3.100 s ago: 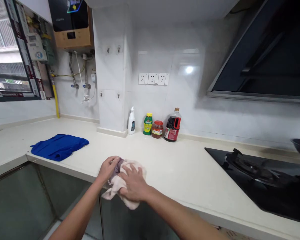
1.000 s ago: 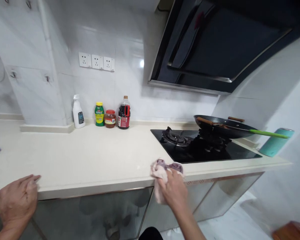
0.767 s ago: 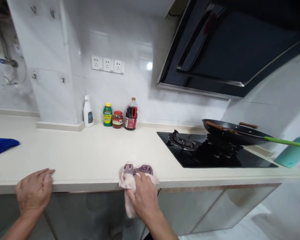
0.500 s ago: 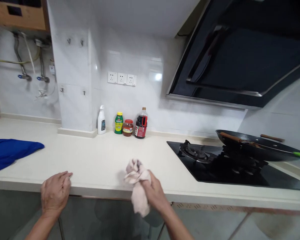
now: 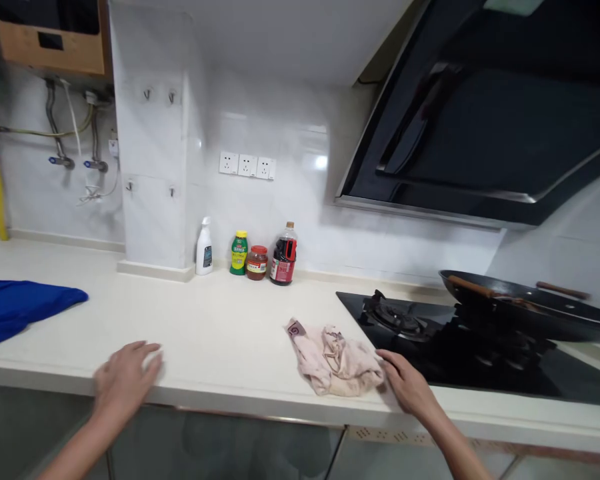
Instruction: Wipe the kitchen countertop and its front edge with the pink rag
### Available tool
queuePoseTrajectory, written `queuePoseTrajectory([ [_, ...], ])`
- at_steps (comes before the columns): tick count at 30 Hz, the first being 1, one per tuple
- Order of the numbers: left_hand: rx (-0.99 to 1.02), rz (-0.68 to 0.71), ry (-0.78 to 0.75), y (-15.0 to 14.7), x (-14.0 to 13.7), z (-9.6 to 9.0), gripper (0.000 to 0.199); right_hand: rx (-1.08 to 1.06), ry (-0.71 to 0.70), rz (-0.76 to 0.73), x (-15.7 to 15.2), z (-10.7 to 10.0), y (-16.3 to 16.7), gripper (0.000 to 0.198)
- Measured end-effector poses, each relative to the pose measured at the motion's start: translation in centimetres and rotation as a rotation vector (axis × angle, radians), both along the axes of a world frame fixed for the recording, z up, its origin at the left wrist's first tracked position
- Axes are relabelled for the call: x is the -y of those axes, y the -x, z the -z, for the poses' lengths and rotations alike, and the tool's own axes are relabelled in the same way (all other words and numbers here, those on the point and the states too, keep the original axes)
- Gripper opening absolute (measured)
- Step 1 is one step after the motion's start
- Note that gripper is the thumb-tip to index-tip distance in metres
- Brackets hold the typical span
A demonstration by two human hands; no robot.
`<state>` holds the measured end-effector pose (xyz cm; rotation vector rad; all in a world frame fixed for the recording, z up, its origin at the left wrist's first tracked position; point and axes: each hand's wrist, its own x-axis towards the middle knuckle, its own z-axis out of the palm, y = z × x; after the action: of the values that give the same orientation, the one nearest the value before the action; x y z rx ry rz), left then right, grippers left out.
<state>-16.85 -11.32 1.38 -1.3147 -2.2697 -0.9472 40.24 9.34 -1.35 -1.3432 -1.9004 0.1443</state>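
Note:
A crumpled pale pink cloth (image 5: 337,363) lies on the counter just left of the stove, a dark printed patch showing on its upper left corner. Close by its right edge is my right hand (image 5: 409,387), fingers stretched toward it; nothing shows in its grasp. Over the counter's front edge, further left, my left hand (image 5: 125,377) is held slightly blurred, with thumb and fingers apart and nothing in them. A blue cloth (image 5: 27,307) is spread on the counter beyond the left hand.
Along the back wall stand a white spray bottle (image 5: 205,250), a green bottle with a yellow cap (image 5: 239,253), a red-lidded jar (image 5: 257,263) and a dark sauce bottle (image 5: 283,257). A wok (image 5: 520,313) sits on the black gas stove (image 5: 460,370), beneath a slanted range hood (image 5: 460,127).
The pink cloth has moved right and now lies on the counter, out of my right hand's grip. That hand has moved right, and my left hand's fingers have spread.

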Motion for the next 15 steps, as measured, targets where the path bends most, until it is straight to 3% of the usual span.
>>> queuePoseTrajectory([
  [4,0.106,0.442,0.133,-10.3,-4.0,-3.3,0.043,0.202,-0.08,0.146,-0.2,1.7,-1.2,0.054],
  [8,0.166,0.784,0.306,-22.8,-7.6,-6.1,0.05,0.141,-0.057,0.157,0.3,1.5,-0.7,0.058],
  [11,0.04,0.906,0.252,-30.0,-9.8,-7.3,0.051,0.082,-0.079,0.138,0.7,0.7,-0.5,0.055],
  [15,-0.077,0.997,0.304,-35.9,-12.8,-6.9,0.059,-0.019,-0.103,0.13,1.4,0.0,-0.6,0.054],
])
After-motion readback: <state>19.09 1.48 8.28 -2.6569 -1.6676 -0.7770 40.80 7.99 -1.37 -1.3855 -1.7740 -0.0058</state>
